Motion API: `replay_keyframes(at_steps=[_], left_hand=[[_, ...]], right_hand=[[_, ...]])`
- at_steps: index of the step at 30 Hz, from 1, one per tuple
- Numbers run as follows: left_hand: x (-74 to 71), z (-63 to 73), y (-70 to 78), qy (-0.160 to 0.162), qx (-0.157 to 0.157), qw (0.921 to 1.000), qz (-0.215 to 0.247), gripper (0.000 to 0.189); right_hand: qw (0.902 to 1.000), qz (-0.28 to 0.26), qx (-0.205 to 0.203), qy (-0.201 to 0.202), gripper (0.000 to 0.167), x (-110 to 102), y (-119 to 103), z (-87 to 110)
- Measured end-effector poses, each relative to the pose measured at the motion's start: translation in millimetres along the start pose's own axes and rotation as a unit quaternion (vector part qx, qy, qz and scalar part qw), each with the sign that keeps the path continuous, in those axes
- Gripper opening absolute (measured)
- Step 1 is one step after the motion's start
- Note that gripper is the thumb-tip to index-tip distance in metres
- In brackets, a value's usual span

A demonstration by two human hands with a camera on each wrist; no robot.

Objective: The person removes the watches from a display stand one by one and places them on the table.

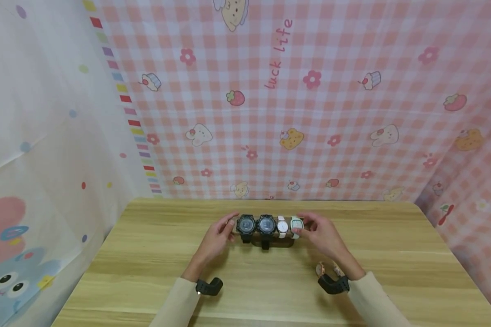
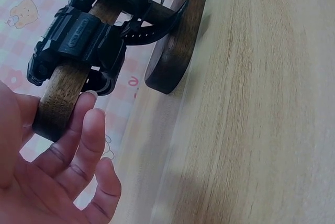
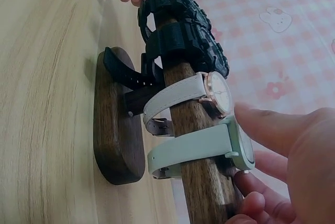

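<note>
A dark wooden watch stand (image 2: 175,51) carries several watches on its crossbar. My left hand (image 1: 217,234) pinches the left end of the bar, thumb on one side and fingers on the other, beside a black digital watch (image 1: 246,224). A second black watch (image 1: 266,224) is next to it, its loose strap hanging down. Then come a white-strapped watch (image 3: 180,96) with a rose-gold case and a mint green watch (image 3: 196,149). At the right end, my right hand (image 1: 321,231) holds the mint green watch, thumb at its face and fingers curled by its case and the bar end.
Close to my right wrist, more watches (image 1: 320,270) lie on the wooden table (image 1: 147,263), partly hidden by the black wrist camera (image 1: 333,284). A pink checked cloth (image 1: 262,113) hangs behind the table's back edge.
</note>
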State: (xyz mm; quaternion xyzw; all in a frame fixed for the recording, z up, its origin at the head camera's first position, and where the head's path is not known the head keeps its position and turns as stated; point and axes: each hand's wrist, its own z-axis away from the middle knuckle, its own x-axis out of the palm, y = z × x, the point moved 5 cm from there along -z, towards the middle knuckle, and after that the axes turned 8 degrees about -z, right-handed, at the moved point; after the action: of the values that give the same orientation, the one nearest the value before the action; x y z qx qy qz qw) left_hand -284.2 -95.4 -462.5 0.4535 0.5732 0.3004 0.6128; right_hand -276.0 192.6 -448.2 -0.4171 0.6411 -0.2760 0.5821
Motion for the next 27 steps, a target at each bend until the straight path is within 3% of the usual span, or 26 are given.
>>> replay_keyframes(at_steps=[19,27], left_hand=[[-2.8,1.1,2.6,-0.008,-0.005,1.0,-0.004,0.037],[-0.8,0.6,0.1,0.006,-0.009,0.9999,0.001,0.037]], right_hand=[[0.9998,0.015,-0.001,0.008,0.041,4.0,-3.6,-5.6],[0.9999,0.009,-0.01,-0.007,0.04,5.4,-7.4,-5.6]])
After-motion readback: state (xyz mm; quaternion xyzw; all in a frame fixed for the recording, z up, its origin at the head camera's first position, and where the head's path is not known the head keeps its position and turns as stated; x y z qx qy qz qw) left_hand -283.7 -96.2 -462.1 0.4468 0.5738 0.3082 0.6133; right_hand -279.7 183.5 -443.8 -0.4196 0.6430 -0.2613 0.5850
